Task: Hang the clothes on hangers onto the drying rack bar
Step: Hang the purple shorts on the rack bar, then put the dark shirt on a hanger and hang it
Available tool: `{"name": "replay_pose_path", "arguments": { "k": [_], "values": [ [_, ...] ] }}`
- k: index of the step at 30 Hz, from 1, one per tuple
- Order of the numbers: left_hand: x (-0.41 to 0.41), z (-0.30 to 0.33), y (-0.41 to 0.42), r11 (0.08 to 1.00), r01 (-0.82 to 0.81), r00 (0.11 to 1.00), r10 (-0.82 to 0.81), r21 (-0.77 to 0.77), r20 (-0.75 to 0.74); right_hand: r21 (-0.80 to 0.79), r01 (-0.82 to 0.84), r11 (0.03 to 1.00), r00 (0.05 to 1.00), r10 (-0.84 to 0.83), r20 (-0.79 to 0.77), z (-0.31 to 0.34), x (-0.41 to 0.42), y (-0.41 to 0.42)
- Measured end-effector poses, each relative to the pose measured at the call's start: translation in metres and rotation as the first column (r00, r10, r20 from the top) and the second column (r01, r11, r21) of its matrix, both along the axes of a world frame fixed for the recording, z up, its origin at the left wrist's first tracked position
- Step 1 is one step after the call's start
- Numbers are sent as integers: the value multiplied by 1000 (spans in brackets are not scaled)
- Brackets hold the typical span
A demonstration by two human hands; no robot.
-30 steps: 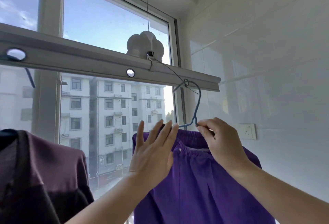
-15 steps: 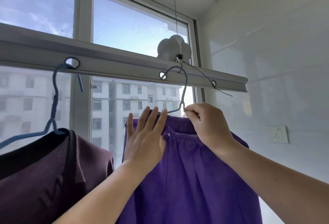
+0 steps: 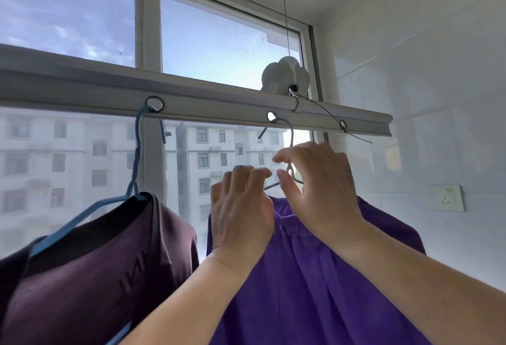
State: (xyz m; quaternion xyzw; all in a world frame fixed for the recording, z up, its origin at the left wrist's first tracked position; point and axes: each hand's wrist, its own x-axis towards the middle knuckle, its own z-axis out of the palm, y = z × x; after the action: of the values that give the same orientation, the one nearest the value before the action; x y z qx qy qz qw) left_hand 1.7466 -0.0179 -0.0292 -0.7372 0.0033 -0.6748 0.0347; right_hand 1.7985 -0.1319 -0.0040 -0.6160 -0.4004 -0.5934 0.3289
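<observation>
Drying rack bar (image 3: 213, 103), grey, with round holes along its face. Middle hole: hanger (image 3: 290, 136) hook (thin, blue-grey) carrying purple clothes (image 3: 315, 276). Right hand (image 3: 323, 188): fingers curled at the hanger neck, thumb and forefinger slightly parted. Left hand (image 3: 241, 213): fingers bent beside the hanger's shoulder, contact unclear. Left hole: blue hanger (image 3: 137, 152) with maroon garment (image 3: 95, 276).

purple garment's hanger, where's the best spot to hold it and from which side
Grip the hanger at its thin neck, just under the hook and above the purple garment. That is its only bare part. Come from below and the near side, as the right hand does; the rack bar blocks the top.
</observation>
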Motion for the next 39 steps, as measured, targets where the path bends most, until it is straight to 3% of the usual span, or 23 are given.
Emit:
{"name": "replay_pose_path", "arguments": {
  "k": [4,7,10,11,13,15,17,19,22,26,29,33,36,39],
  "values": [
    [-36,7,-16,997,18,996,-12,-68,88,20,-213,977,975,214,-67,-3,-33,14],
    [-78,15,-23,983,-182,978,182,-11,100,23,-340,940,936,341,-87,1,-53,25],
    [-120,24,-27,886,-463,882,459,21,102,-36,-537,843,826,517,-224,9,-79,34],
    [-136,26,-30,829,-560,827,557,14,70,-76,-603,794,776,562,-286,10,-90,37],
    [-164,33,-43,677,-736,665,724,1,-180,-163,-688,707,703,595,-389,9,-110,42],
    [-185,35,-52,565,-825,506,744,6,-437,-233,-731,641,663,587,-465,7,-125,45],
    [-205,34,-61,533,-846,453,727,7,-515,-237,-785,573,599,601,-530,4,-140,49],
    [-217,35,-66,584,-810,509,664,-45,-548,-210,-826,523,533,606,-590,2,-154,49],
    [-231,38,-73,641,-719,631,440,-268,-639,-199,-853,482,486,594,-641,0,-171,43],
    [-244,47,-70,679,-623,705,273,-388,-655,-164,-855,492,455,560,-693,-1,-175,35],
    [-245,39,-59,719,-574,711,201,-392,-674,-183,-835,518,461,481,-746,-6,-174,27],
    [-238,28,-52,798,-351,822,13,-490,-569,-83,-793,603,442,477,-760,0,-176,12],
    [-232,25,-51,724,-143,838,-274,-675,-472,-126,-705,698,517,384,-765,9,-171,4],
    [-220,22,-43,758,-120,845,-261,-641,-467,-195,-671,716,536,286,-794,18,-162,-7]
  ]
}}
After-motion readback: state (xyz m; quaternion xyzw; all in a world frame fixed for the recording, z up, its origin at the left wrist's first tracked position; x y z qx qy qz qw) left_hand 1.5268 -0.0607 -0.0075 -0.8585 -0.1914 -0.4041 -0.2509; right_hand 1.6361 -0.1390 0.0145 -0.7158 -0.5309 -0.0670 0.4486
